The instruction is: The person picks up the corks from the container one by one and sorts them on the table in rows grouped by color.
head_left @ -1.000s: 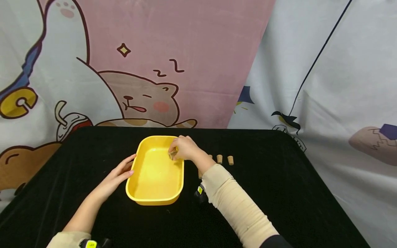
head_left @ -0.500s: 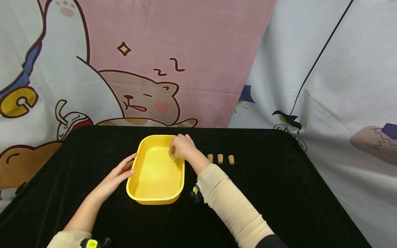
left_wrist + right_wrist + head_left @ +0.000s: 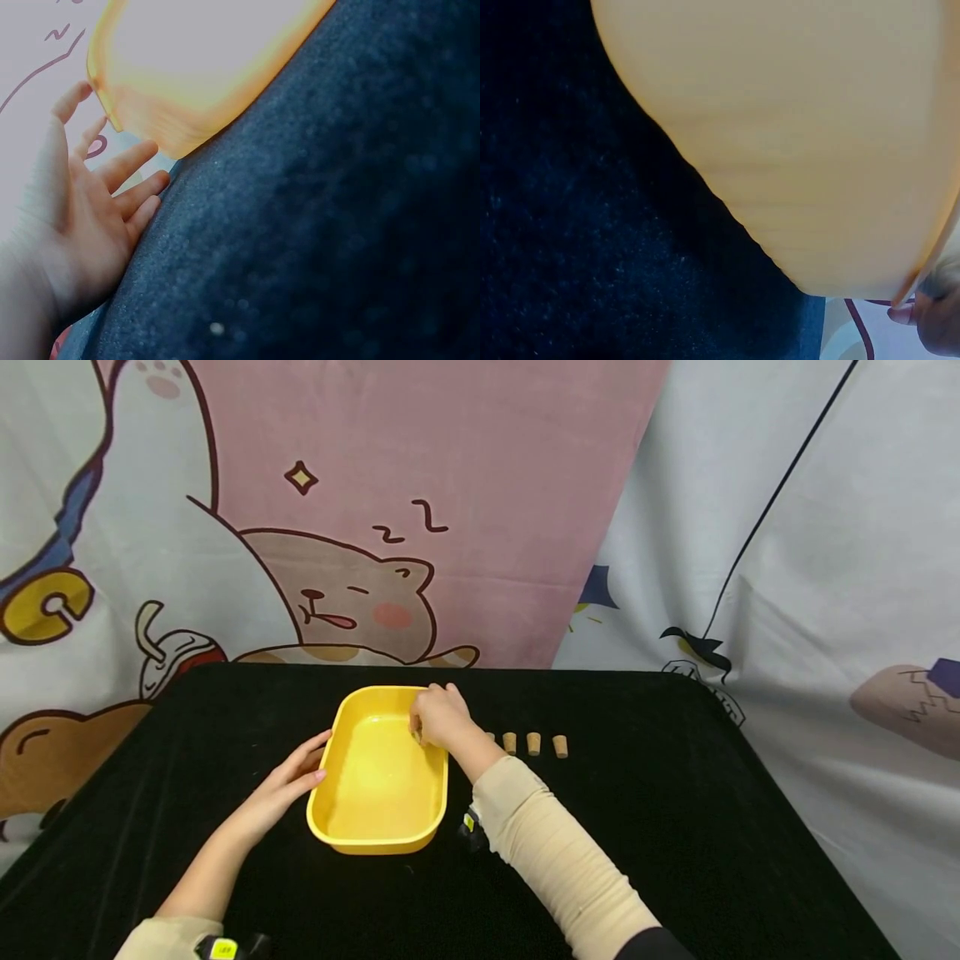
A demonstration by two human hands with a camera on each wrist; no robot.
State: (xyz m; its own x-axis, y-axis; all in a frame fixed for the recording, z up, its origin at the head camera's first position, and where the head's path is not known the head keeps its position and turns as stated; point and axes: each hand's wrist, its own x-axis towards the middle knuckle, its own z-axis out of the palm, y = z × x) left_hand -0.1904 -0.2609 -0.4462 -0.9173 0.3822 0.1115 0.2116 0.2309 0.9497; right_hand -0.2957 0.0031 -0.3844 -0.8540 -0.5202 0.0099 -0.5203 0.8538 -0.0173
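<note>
A yellow rectangular plastic tray (image 3: 377, 842) stands on the black cloth. My left hand (image 3: 288, 774) rests against its left side in the head view, thumb and fingers spread. In the left wrist view, that hand (image 3: 97, 210) has loosely extended fingers at the outer wall of the tray (image 3: 187, 120). My right hand (image 3: 442, 718) reaches over the tray's far right part with curled fingers, pinching a small tan cork (image 3: 416, 734) mostly hidden by the fingers. In the right wrist view, only part of this hand (image 3: 941, 322) shows beyond the tray wall (image 3: 780, 150).
Several tapered corks stand in a row right of the tray, among them a middle cork (image 3: 533, 743) and the rightmost cork (image 3: 560, 746). The black cloth (image 3: 675, 827) covers the table. A printed curtain (image 3: 495, 510) hangs behind its far edge.
My right hand has turned slightly and its forearm has shifted a little left, exposing more of the cork row. The cork in its fingers is more covered. The left hand stays at the tray.
</note>
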